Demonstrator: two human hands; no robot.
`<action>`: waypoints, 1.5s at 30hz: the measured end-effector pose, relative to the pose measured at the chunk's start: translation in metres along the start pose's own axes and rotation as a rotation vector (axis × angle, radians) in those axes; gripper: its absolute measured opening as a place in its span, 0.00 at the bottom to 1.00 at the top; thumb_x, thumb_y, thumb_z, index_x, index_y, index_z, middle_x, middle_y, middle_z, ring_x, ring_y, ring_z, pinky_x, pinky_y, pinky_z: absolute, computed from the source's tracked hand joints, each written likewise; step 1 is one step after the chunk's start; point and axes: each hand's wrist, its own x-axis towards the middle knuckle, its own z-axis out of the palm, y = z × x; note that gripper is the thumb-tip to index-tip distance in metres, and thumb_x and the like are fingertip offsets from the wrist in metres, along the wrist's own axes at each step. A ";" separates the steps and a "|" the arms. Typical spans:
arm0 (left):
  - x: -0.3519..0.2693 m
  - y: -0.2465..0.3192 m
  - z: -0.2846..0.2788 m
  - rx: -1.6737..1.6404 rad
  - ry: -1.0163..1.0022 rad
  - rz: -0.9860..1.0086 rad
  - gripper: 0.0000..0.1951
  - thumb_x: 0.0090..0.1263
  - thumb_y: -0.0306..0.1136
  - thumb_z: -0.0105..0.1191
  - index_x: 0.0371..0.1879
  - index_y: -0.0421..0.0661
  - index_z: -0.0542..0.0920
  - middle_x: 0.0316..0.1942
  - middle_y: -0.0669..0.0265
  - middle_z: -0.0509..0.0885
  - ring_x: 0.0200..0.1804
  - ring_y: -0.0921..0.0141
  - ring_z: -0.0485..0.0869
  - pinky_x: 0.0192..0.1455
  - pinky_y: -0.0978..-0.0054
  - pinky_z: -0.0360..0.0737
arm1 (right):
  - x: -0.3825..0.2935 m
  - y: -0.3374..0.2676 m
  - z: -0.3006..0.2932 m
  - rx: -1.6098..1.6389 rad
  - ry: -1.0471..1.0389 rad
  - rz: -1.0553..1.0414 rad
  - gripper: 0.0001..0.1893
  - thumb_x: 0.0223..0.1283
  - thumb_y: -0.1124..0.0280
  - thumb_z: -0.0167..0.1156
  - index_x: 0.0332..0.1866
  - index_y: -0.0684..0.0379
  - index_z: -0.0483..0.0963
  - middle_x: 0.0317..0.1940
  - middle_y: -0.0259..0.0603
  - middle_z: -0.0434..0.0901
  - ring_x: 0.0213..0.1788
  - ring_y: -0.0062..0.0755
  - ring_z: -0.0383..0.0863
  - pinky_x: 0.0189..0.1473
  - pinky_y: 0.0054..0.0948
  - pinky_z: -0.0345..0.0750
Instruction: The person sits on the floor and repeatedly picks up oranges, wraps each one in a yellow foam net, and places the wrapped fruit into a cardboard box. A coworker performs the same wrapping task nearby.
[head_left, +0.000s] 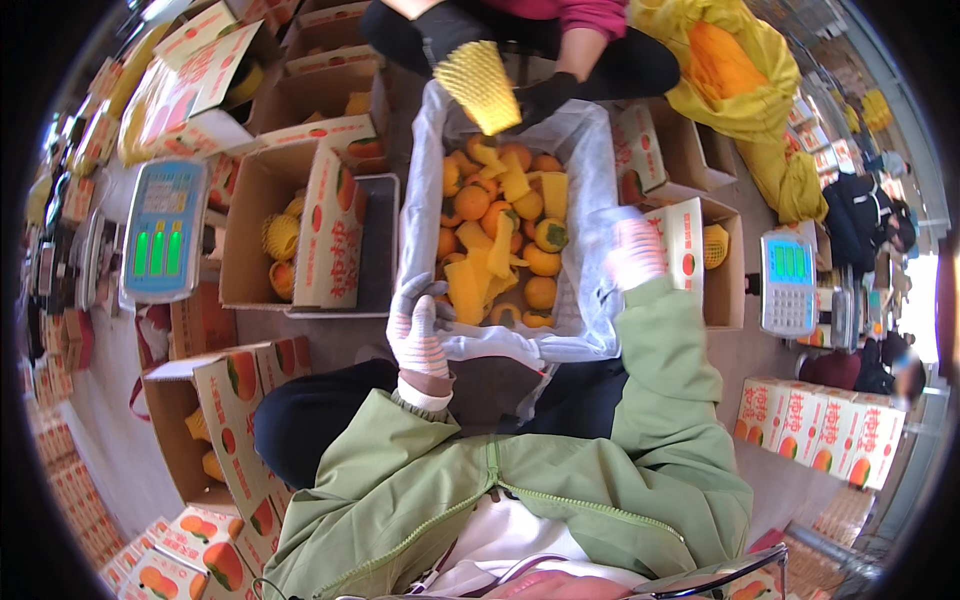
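A crate with a pale plastic liner (420, 180) stands before me, holding orange persimmons (472, 202) and loose yellow foam net sleeves (469, 289). My left hand (420, 326), in a striped glove with grey fingertips, rests at the crate's near left corner. Its fingers are bent and slightly apart, and no fruit shows in them. Motion blurs my right hand (634, 244), also gloved, over the crate's right rim beside an open carton (682, 247). Whether that hand holds anything is unclear. One netted persimmon (715, 246) lies in that carton.
Opposite, another person's black-gloved hand (551, 97) and a yellow foam sleeve (480, 82) are above the crate. A carton (262, 202) with netted fruit stands left on a scale platform (379, 240). Scale displays (165, 229) (787, 281) flank both sides. Yellow sacking (757, 112) lies upper right.
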 end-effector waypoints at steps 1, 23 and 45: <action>-0.001 0.001 0.000 0.006 -0.013 0.017 0.14 0.73 0.27 0.52 0.56 0.41 0.79 0.42 0.62 0.86 0.30 0.78 0.81 0.31 0.84 0.76 | -0.002 -0.029 0.027 0.122 -0.068 -0.315 0.28 0.59 0.46 0.65 0.54 0.58 0.80 0.53 0.52 0.82 0.58 0.49 0.81 0.59 0.42 0.77; -0.009 -0.006 0.009 -0.041 -0.479 -0.262 0.17 0.73 0.21 0.56 0.59 0.41 0.73 0.55 0.65 0.79 0.56 0.74 0.78 0.61 0.74 0.76 | -0.076 -0.115 0.038 0.904 -0.443 -0.274 0.20 0.59 0.64 0.72 0.51 0.63 0.77 0.48 0.38 0.83 0.52 0.25 0.80 0.56 0.31 0.77; -0.009 0.022 0.004 -0.171 -0.190 -0.198 0.12 0.68 0.24 0.65 0.47 0.38 0.80 0.45 0.62 0.86 0.46 0.74 0.85 0.51 0.77 0.82 | 0.083 -0.117 0.127 -0.065 -0.161 -0.121 0.34 0.56 0.62 0.69 0.70 0.53 0.68 0.68 0.44 0.71 0.66 0.46 0.76 0.67 0.41 0.74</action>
